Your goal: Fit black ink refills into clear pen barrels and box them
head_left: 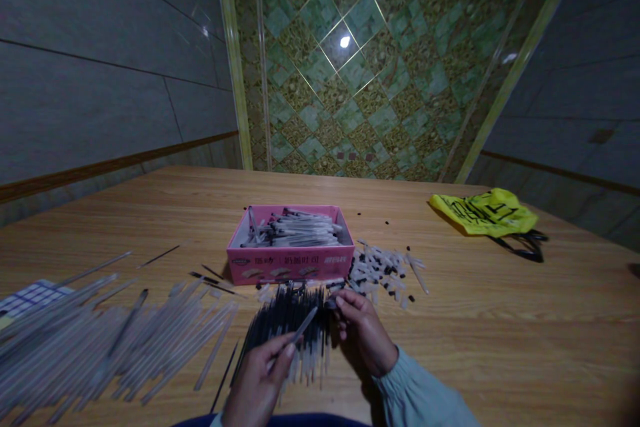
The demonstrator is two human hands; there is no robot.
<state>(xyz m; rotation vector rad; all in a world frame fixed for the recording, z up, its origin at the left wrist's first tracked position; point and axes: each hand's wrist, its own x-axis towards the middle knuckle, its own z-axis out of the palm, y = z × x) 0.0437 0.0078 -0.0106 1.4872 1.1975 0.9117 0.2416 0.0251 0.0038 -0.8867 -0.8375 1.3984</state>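
My left hand (263, 373), low in the middle, pinches a slim translucent pen barrel (305, 325) that points up and to the right. To its right, my right hand (361, 327) has its thumb and forefinger closed on a small dark piece (330, 304), too small to identify. Beneath and between both hands lies a pile of black-topped refills (285, 317). Just behind the pile stands a pink box (290, 265) holding many assembled-looking pens (305, 230). Small white and black caps (377, 267) are scattered right of the box.
Many clear tubes (165, 333) spread over the left of the wooden table (500, 327), beside a white-and-blue checked item (33, 300). A yellow bag (487, 212) with black handles lies at the back right. A tiled wall rises behind the table.
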